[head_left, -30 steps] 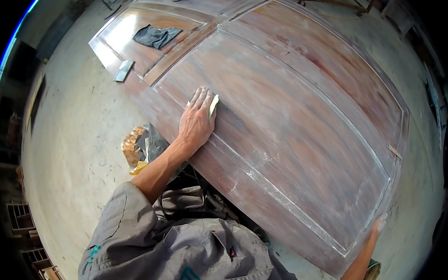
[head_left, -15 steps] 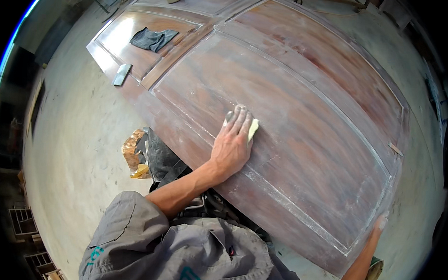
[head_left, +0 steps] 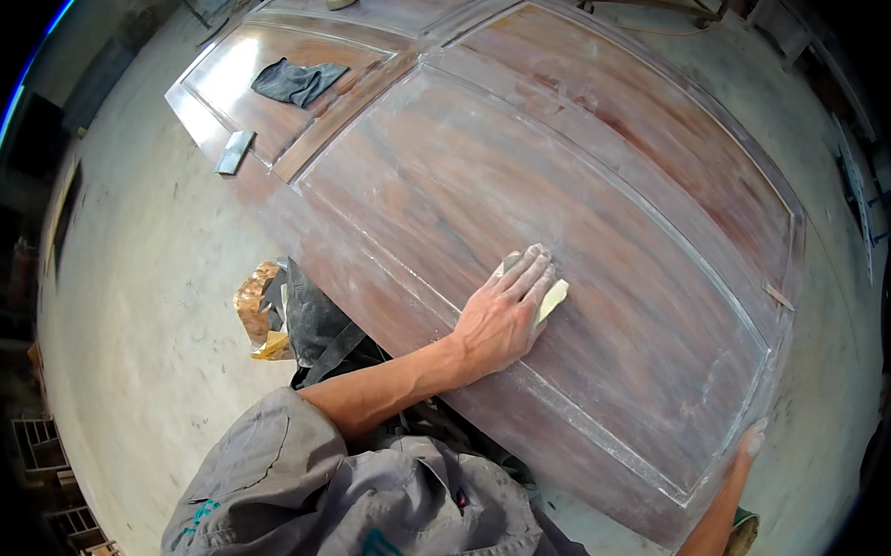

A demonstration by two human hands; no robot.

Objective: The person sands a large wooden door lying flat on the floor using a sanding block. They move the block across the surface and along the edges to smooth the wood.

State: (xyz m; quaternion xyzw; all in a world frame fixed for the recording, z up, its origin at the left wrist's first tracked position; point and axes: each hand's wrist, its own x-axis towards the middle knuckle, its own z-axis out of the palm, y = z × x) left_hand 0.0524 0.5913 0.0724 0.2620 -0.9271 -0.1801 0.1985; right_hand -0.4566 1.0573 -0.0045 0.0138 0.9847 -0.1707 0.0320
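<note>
On the wooden door panel (head_left: 587, 215), the left hand (head_left: 503, 315) presses flat, fingers together, on a pale sanding pad (head_left: 552, 299). At the door's lower corner, the right hand (head_left: 749, 440) grips the edge.

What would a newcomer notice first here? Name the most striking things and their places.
A big, dusty reddish-brown panelled door lies flat, filling the middle. The left hand presses a pale sanding pad flat on its large panel, while the right hand rests at the door's lower right corner. A grey cloth lies on the far panel.
</note>
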